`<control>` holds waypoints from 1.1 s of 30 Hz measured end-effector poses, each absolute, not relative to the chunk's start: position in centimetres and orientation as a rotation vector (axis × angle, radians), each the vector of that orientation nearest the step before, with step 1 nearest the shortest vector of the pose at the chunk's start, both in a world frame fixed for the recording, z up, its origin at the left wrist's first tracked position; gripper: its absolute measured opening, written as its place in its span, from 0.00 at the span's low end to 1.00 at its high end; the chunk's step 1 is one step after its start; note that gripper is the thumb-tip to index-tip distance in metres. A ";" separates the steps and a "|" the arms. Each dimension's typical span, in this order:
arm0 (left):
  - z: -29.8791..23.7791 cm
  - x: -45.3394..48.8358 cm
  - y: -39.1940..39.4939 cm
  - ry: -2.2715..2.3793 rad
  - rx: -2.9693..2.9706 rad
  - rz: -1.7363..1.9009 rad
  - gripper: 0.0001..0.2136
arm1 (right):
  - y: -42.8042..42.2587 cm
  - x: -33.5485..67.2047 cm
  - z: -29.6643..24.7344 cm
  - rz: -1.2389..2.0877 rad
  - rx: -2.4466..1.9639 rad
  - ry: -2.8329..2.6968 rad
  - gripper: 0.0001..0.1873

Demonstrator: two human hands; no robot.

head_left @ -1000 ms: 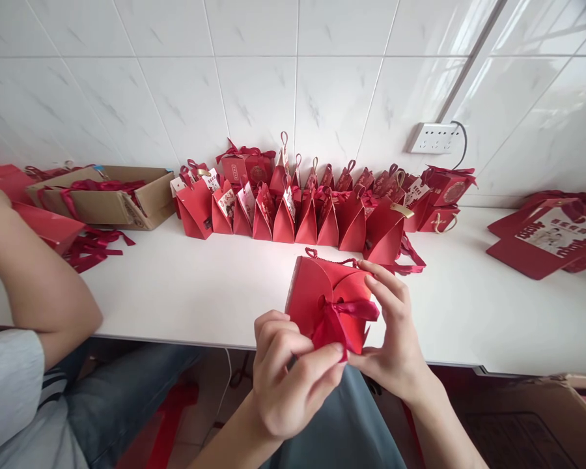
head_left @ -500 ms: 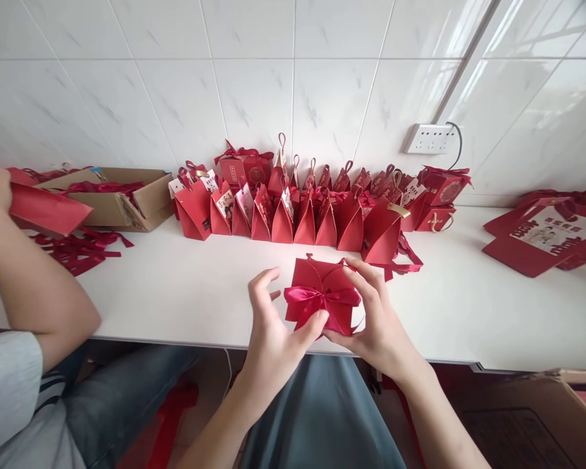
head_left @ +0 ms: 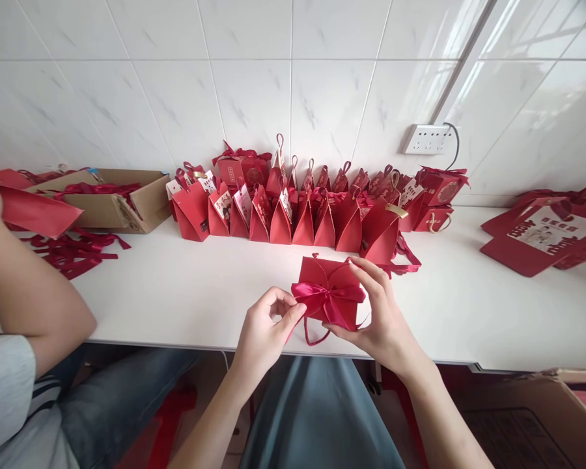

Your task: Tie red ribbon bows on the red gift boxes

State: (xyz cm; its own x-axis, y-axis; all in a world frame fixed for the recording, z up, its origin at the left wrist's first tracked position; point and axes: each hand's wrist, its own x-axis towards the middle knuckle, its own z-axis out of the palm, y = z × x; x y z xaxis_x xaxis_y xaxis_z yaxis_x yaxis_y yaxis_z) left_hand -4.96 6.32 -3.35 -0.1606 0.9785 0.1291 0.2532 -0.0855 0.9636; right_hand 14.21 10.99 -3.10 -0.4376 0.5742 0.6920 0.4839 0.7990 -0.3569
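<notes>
A red paper gift box [head_left: 322, 277] with a satin ribbon bow [head_left: 329, 299] sits at the white counter's [head_left: 200, 293] front edge. My right hand [head_left: 383, 316] grips the box's right side, fingers over the top flap. My left hand [head_left: 264, 332] pinches the left loop of the bow between thumb and forefinger. A thin red cord loop [head_left: 315, 335] hangs below the box.
Several finished red gift boxes [head_left: 317, 208] line the tiled wall. A cardboard box [head_left: 107, 195] with ribbons stands at the left. Another person's arm [head_left: 24, 286] holds a flat red sheet [head_left: 34, 212]. Flat red bags [head_left: 542, 238] lie at the right; a wall socket [head_left: 427, 138] above.
The box turned from tilted on my lap edge to upright with its bow facing me. My left hand opened, then pinched the bow's left loop. The neighbour lifted a red sheet.
</notes>
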 end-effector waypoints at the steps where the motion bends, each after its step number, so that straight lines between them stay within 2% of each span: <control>1: -3.4 -5.2 6.3 1.458 1.392 1.286 0.12 | 11.0 14.3 -3.1 0.134 -0.776 -2.116 0.44; 6: -3.3 -6.6 6.5 1.506 1.493 1.152 0.08 | 11.0 14.5 -3.4 0.129 -0.775 -2.147 0.43; 12: -2.2 -5.7 6.4 1.519 1.582 1.359 0.10 | 10.7 14.1 -3.4 0.132 -0.762 -2.149 0.43; 18: -2.5 -2.9 5.7 1.525 1.966 1.692 0.03 | 10.2 13.7 -3.1 0.159 -0.736 -2.137 0.43; 23: -3.2 -1.7 4.9 1.385 2.282 1.939 0.11 | 9.6 13.6 -2.6 0.132 -0.692 -2.058 0.42; 33: -2.3 -1.9 3.9 1.284 2.395 2.003 0.11 | 8.8 13.7 -1.6 0.119 -0.614 -1.989 0.43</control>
State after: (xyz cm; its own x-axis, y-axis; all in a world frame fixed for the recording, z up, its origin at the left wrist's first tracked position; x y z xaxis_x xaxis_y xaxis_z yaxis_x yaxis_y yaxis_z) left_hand -1.85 3.87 -2.34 0.0201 0.3942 0.9188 0.6702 -0.6873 0.2802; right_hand 13.69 8.76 -1.57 -0.3624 0.4686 0.8057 0.3695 0.8658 -0.3374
